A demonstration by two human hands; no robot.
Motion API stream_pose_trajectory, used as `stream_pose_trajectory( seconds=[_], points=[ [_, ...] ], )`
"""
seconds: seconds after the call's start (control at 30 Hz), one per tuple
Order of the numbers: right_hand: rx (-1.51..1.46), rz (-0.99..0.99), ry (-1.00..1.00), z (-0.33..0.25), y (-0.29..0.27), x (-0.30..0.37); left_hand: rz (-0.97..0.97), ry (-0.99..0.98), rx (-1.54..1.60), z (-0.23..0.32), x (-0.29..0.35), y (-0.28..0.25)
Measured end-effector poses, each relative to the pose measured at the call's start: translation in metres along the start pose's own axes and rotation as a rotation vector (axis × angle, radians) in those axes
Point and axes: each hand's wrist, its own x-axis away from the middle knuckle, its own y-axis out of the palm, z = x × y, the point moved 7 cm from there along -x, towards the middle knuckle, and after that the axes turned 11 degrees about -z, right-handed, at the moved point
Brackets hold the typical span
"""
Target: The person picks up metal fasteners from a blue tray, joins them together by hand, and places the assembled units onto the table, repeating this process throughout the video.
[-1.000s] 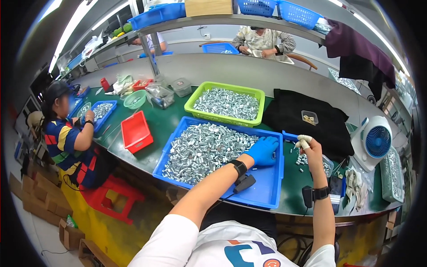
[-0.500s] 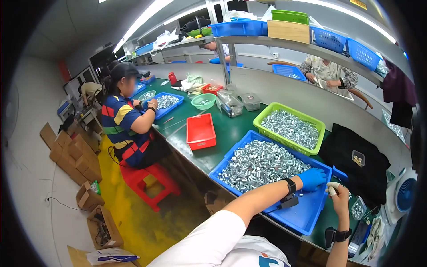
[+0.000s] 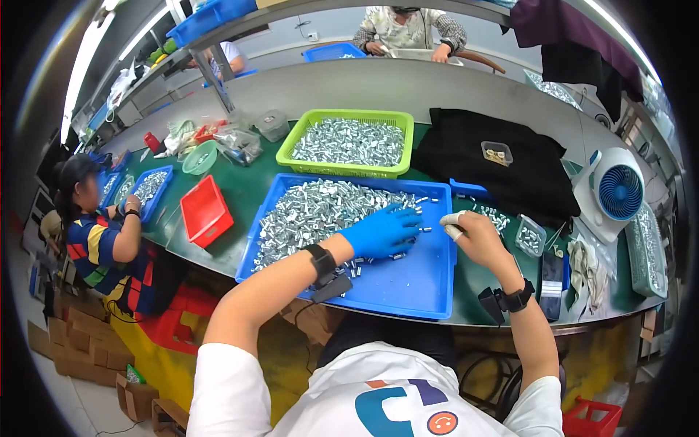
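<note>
A blue tray [image 3: 408,291] in front of me carries a heap of small silver metal cylinders [image 3: 306,211], piled on its left and far side. My left hand [image 3: 382,231], in a blue glove, rests palm down at the heap's right edge with its fingers stretched out over the pieces. By the tray's right rim is my right hand [image 3: 473,234], bare except for pale finger cots. Its thumb and fingers are curled together; whatever they may hold is too small to make out. Several more metal cylinders [image 3: 495,217] lie on the green table just beyond that hand.
Behind the tray stands a full green basket [image 3: 404,124]. A black cloth [image 3: 451,146] bears a small clear box [image 3: 497,153]. To the right are a fan [image 3: 610,193] and another clear box [image 3: 530,237]; to the left, a red tray [image 3: 206,211] and a seated co-worker [image 3: 102,233].
My view has swung to the right, so the tray now sits centrally. The left hand's fingers now stretch over the pieces; my right hand stays by the tray's right rim.
</note>
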Motion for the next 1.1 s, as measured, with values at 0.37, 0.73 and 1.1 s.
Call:
stream_pose_trajectory(
  seconds=[0.37, 0.73, 1.1],
  points=[
    [0.725, -0.204, -0.009, -0.004, 0.05, -0.026, -0.073, -0.573, 0.224, -0.003, 0.032, 0.005],
    [-0.101, -0.203, 0.094, -0.021, 0.048, -0.014, 0.223, -0.711, 0.685, 0.018, 0.059, -0.009],
    [-0.698, -0.142, 0.138, -0.046, 0.078, 0.02, 0.372, -0.78, 1.276, 0.067, 0.074, 0.002]
  ],
)
